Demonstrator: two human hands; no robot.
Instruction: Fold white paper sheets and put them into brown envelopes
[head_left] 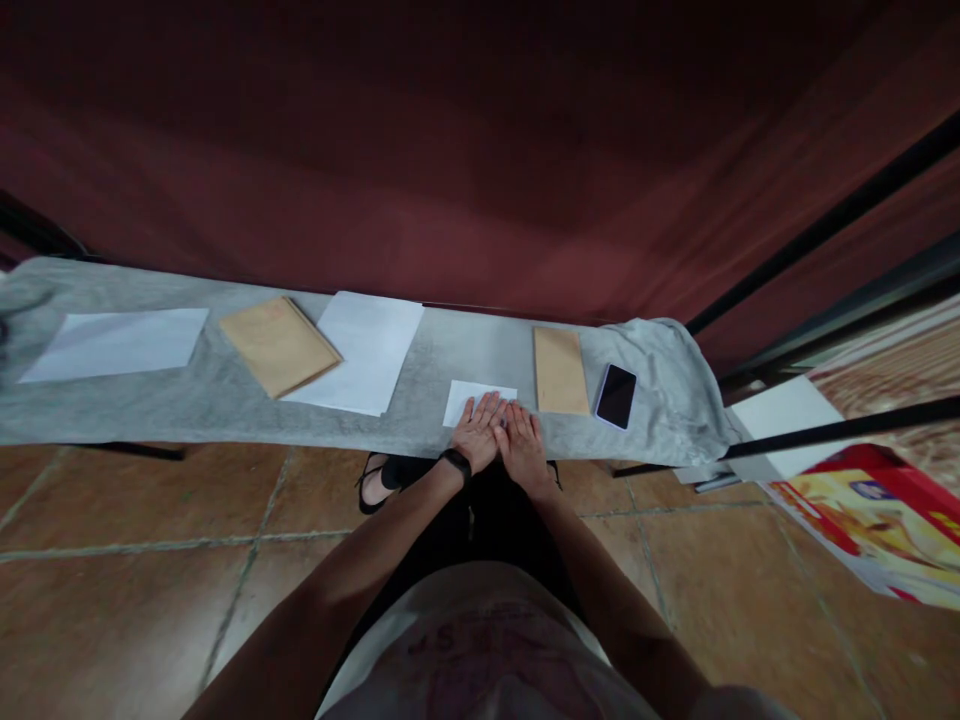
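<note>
A small white piece of paper [463,394], perhaps folded, lies near the front edge of the narrow table. My left hand [478,436], with a black band on the wrist, rests on its lower part, fingers stretched out. Beside it my right hand [523,446] lies flat at the paper's right corner, its fingers extended and touching the left hand. The two hands cover part of the sheet. Just right of them is a brown envelope [561,372], and beyond that a dark-screened phone [617,397] in a pale case.
Left of my hands, brown envelopes [277,345] overlap large white sheets [367,350]. Another white sheet [124,342] lies farther left. Grey cloth [480,345] covers the table, with a dark red wall [480,230] behind. A red and yellow box [881,515] stands at right.
</note>
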